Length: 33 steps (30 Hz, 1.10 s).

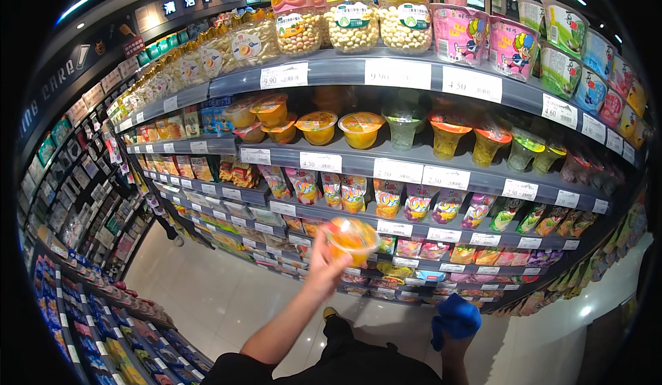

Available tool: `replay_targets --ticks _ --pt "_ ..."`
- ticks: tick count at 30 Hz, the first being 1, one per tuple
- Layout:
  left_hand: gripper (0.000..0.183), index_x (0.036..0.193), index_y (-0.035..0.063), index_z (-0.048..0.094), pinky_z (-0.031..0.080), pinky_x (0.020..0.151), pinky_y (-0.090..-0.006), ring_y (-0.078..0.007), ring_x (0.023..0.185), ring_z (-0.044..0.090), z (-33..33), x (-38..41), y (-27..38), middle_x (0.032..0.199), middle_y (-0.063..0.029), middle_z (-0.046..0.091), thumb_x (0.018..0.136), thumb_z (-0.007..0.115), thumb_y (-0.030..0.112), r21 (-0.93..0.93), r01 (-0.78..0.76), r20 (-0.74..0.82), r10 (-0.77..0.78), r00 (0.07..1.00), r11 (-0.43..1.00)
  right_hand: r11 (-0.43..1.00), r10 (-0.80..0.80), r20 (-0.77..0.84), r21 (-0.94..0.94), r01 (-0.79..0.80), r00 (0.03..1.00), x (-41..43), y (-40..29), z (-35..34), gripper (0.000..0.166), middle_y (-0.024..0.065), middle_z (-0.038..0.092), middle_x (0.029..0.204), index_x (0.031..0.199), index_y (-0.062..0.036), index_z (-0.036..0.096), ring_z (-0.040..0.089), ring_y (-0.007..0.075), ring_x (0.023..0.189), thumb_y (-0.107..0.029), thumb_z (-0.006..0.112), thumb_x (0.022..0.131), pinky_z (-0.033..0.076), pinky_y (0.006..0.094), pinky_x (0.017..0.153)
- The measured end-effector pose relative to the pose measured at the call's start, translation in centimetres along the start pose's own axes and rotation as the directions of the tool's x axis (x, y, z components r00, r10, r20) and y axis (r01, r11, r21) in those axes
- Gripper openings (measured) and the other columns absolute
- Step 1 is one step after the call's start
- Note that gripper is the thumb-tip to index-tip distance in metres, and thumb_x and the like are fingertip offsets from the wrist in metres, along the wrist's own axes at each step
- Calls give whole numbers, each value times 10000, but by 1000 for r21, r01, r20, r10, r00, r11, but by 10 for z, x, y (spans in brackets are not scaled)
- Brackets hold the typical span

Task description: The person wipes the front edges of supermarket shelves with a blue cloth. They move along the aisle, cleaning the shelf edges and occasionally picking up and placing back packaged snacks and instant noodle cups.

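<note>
My left hand (327, 266) is shut on a clear plastic fruit jelly cup (351, 240) with orange-yellow contents and a printed lid. The cup is slightly blurred and tilted in front of the shelving. Low on the right, my right hand (457, 340) grips a blue cloth (458, 314), which hides most of the fingers. Similar yellow fruit cups, one (317, 127) beside another (361, 129), stand on the shelf above my left hand. Left of them is a stacked cup (269, 109).
Jars of small round biscuits (351, 25) and pink tubs (460, 36) line the upper shelf (336, 69). Jelly pouches (388, 199) fill the shelf beneath the cups. Another display rack (103, 328) stands at lower left. Glossy floor tiles (222, 287) run between the racks.
</note>
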State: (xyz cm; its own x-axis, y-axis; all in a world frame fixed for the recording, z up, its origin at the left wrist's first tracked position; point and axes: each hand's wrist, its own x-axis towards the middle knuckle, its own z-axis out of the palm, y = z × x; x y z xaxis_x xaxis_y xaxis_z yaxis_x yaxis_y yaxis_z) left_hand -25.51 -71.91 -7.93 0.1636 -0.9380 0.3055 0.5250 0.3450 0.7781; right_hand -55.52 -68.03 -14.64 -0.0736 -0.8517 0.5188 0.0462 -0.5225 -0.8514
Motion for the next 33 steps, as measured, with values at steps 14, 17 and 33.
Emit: replay_targets --ticks 14,17,33 --pt "839 1280 58 259 503 924 -356 -259 1077 613 5 196 106 1201 -216 486 733 887 159 804 -422 36 675 737 418 920 342 -230 281 -275 911 -39 21 -26 430 95 633 970 1169 -11 568 580 136 625 -17 716 765 485 260 512" --pt "827 1272 56 275 506 888 -384 -292 1032 636 8 209 101 1107 -222 557 735 889 189 824 -419 21 720 694 380 911 351 -212 302 -280 912 -30 2 -19 408 83 626 937 1151 -9 569 567 130 596 -37 725 775 464 256 480" --pt "953 1436 -5 226 444 1011 -459 -435 1176 585 24 208 91 1260 -330 556 782 844 311 966 -106 -90 694 714 235 998 -37 -27 55 39 999 -18 29 -30 280 79 589 813 970 -9 555 509 156 589 -187 717 827 419 287 555"
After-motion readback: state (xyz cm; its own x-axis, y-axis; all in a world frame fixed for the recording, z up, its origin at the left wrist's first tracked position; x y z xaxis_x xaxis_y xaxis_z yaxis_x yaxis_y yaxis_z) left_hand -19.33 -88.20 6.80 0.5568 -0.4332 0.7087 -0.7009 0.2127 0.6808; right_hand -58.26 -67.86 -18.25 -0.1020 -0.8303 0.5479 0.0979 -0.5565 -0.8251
